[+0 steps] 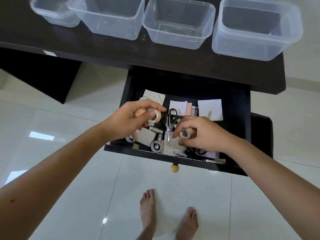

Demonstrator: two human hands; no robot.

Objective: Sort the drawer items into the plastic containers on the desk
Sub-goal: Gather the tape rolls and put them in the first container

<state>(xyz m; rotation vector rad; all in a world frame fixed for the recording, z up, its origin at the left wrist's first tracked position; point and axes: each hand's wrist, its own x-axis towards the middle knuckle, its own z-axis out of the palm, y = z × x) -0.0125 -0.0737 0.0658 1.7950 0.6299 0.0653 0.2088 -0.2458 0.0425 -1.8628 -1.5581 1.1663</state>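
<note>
The black drawer (230,108) stands pulled open below the dark desk (110,49). My left hand (128,120) hovers over its left side, gripping small tape rolls (155,116), white and tan. My right hand (202,134) is over the drawer's middle, closed on another tape roll (186,134). Scissors (170,122) lie between the two hands. More tape rolls (156,146), batteries (156,131) and paper sheets (210,108) lie loose in the drawer. Several clear plastic containers (178,23) stand in a row on the desk, with nothing visible in them.
A wooden knob (174,168) sticks out of the drawer's front. White glossy floor tiles (69,170) lie below, with my bare feet (166,215) standing on them. A dark mat (261,135) lies right of the drawer.
</note>
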